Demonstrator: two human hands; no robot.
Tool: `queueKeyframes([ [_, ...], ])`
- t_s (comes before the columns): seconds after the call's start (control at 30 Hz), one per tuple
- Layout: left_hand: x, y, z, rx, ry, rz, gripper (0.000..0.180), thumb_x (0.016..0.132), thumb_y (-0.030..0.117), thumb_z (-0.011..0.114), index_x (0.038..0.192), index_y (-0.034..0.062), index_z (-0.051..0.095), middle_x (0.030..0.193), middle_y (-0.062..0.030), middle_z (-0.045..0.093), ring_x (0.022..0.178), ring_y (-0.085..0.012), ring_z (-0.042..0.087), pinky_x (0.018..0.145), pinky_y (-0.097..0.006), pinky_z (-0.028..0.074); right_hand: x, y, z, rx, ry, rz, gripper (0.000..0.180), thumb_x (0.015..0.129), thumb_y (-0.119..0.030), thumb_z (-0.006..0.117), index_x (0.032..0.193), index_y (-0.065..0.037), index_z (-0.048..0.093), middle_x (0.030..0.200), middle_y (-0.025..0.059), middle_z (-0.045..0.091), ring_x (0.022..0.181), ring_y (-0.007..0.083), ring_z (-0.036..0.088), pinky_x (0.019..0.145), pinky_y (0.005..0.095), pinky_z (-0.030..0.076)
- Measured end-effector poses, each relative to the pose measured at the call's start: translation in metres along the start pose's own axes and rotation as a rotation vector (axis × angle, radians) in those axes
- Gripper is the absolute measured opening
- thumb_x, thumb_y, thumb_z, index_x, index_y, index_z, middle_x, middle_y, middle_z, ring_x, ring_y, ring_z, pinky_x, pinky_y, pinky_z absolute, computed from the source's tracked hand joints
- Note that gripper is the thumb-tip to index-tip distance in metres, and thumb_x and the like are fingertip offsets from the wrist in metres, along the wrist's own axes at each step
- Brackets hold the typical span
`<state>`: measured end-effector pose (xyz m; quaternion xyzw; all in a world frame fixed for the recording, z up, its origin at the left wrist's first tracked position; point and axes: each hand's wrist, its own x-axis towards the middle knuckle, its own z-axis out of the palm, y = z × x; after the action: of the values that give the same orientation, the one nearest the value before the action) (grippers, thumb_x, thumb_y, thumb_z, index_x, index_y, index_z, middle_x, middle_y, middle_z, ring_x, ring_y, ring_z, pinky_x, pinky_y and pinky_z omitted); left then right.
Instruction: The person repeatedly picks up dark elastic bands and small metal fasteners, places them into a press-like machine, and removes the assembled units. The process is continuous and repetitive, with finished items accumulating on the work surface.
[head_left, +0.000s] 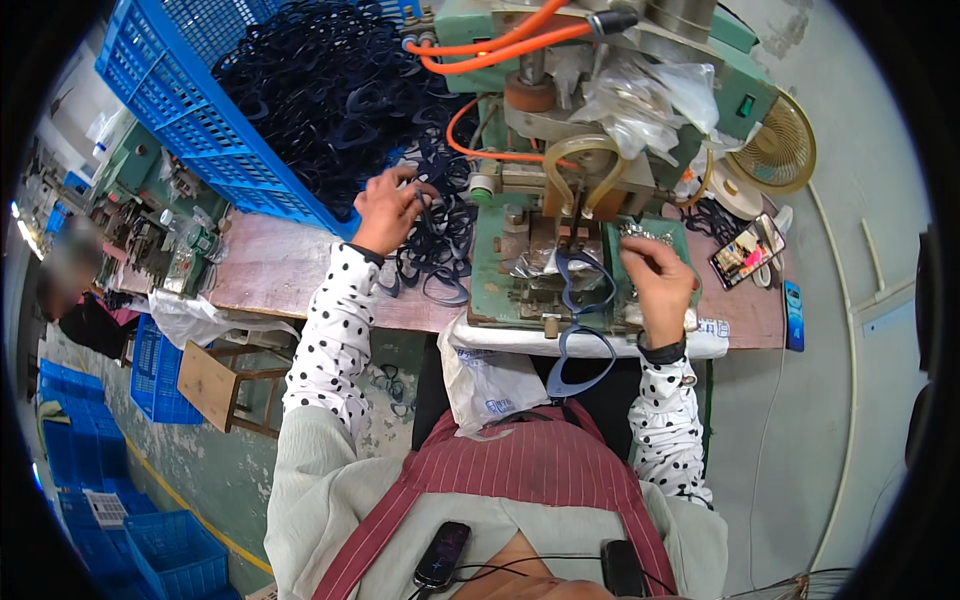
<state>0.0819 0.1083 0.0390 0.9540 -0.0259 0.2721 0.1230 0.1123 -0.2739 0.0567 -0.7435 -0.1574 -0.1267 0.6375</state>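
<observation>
L hand (388, 208) is at about 10 o'clock from the press base, its grip closed round a loop or two of the dark blue frame pieces (440, 240) spilling off the tilted blue crate (190, 120) onto the worktop (270, 265). R hand (658, 278) sits at 3 o'clock of the die, fingers pinched; looks like it has a small shiny bit off the foil-lined tray (650, 238), but can't tell for sure what's in that grip. One blue frame (580, 310) lies on the green press (520, 270), its lower end hanging over the front edge toward the lap.

Risks, as I judge them: the pile is tangled, so a pull w/ the L hand could drag extra pieces off the worktop edge; some already lie on the floor at 7 o'clock. The overhanging frame could slide off if nudged. R fingers are close to the press head at 12 o'clock, a pinch hazard if it cycles. Orange hoses (500, 45) loop low near the L side.

Room: tight. Crate wall blocks 10–11 o'clock, machine fills 12, phone (745, 255) and fan (775, 145) crowd 2 o'clock. Open space is mostly the bare worktop strip at 9 o'clock and the gap nearest the body at 6.
</observation>
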Motion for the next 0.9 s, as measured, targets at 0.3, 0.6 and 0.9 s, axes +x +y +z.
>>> queueKeyframes([
  [0.3,-0.008,0.066,-0.023,-0.874,0.286,-0.467,0.02,0.1,0.017,0.047,0.098,0.0019,0.059,0.077,-0.0055,0.067,0.051,-0.0053,0.051,0.045,-0.021,0.04,0.001,-0.032,0.04,0.065,-0.151,0.116,0.034,0.073,-0.006,0.073,0.103,0.0,0.059,0.081,0.0044,0.069,0.064,0.0064,0.052,0.059,0.0235,0.042],
  [0.6,-0.037,0.163,-0.022,-0.424,0.274,0.712,0.033,0.081,0.004,0.059,0.113,-0.0001,0.062,0.114,-0.0159,0.065,0.101,-0.0281,0.064,0.084,-0.04,0.052,0.001,-0.035,0.048,0.187,-0.094,0.062,0.044,0.075,-0.002,0.071,0.112,0.003,0.05,0.082,0.007,0.069,0.071,0.0092,0.058,0.066,0.0239,0.046],
  [0.9,-0.033,0.192,0.003,-0.589,0.123,0.806,0.04,0.082,0.009,0.066,0.12,-0.0013,0.059,0.122,-0.0185,0.061,0.108,-0.0291,0.062,0.095,-0.045,0.05,0.018,0.09,-0.043,-0.529,0.241,0.025,0.025,0.081,-0.009,0.069,0.105,-0.003,0.063,0.085,0.0111,0.07,0.077,0.0206,0.068,0.071,0.0311,0.051],
])
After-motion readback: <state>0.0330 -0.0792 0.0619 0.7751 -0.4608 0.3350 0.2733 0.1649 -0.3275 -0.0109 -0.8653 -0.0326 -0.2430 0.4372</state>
